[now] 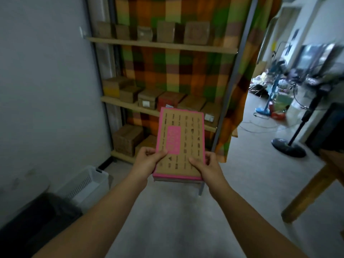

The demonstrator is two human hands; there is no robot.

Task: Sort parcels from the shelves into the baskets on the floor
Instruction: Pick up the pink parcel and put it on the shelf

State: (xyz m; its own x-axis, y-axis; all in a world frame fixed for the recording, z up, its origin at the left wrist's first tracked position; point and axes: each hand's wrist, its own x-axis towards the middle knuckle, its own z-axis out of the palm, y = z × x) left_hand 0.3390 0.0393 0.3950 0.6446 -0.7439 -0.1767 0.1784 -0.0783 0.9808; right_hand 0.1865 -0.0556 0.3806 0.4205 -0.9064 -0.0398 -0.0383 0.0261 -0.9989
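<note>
1. I see both hands gripping the flat brown cardboard parcel with pink edges (183, 138). The left hand (149, 161) and right hand (206, 164) pinch its near corners, thumbs on top, in mid-air before the wooden shelves (160, 44).
2. My worry is that only the near end is held, so the far end could dip and slip free.
3. The white slatted plastic basket (89, 183) sits on the floor, low and left; a careless drop could miss it.
4. The pink panel and the rows of dark marks are too blurred to read.
</note>
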